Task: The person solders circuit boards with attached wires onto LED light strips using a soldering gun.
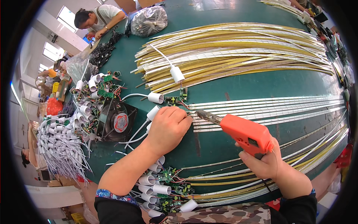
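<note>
Camouflage-patterned cloth (223,214) lies nearest the camera, along the lower edge, between two dark sleeves. Right hand (263,162) grasps a red-orange soldering gun (246,134) by its lower right part, fingers wrapped beneath the body. The gun's metal shaft points left and slightly upward, its dark end at the left ends of a row of white strips (268,106). Contact between tip and strip cannot be confirmed.

Left hand (167,125) is positioned just left of the tip, fingers bent together at the strip ends. Fingertips are hidden in part; whether they pinch anything cannot be told. Directly above this hand sit a small green circuit board (172,100) and thin red and white wires (182,103). A white cap (155,98) with a white cord lies just left of that board.

The strips run side by side, with gaps, across a green desk (261,84) toward its right edge. Beyond them lies a broad heap of yellow and white strips (231,56), with another white cap (177,74) resting on its near left part.

Below the forearms, joined boards and caps (160,188) lead into a second group of strips (231,183). To the left stand a black fan (116,119) and a large pile of white caps with cords (61,143). A tied clear bag (149,20) of dark items rests at the far side, near a co-worker (106,15) bent over the desk.
</note>
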